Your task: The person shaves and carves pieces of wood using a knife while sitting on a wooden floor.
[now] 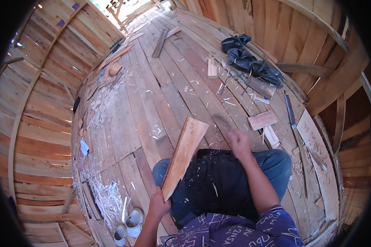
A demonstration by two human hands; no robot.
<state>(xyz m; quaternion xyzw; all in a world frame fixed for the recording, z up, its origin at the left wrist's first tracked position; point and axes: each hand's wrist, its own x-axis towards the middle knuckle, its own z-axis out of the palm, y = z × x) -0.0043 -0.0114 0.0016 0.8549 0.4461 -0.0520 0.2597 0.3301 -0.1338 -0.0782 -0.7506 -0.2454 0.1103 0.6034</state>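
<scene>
My left hand (158, 204) is wrapped round the lower end of a pale wooden board (184, 154). The board slants up and away over my left knee, wider at its far end, with a rough darker edge along its left side. My right hand (239, 145) is raised to the right of the board, apart from it, closed and smeared by motion. A faint dark streak shows beyond its fingers, too blurred to name. Beneath both hands a dark cloth (218, 181) lies across my lap, dotted with wood chips.
Wood shavings (111, 193) and a pair of light clogs (134, 218) lie to the left on the plank floor (152, 111). Right of me are wood blocks (262, 120), a long dark tool (289, 109) and a wide plank (317, 152). Black plastic bags (243, 57) sit along the right wall.
</scene>
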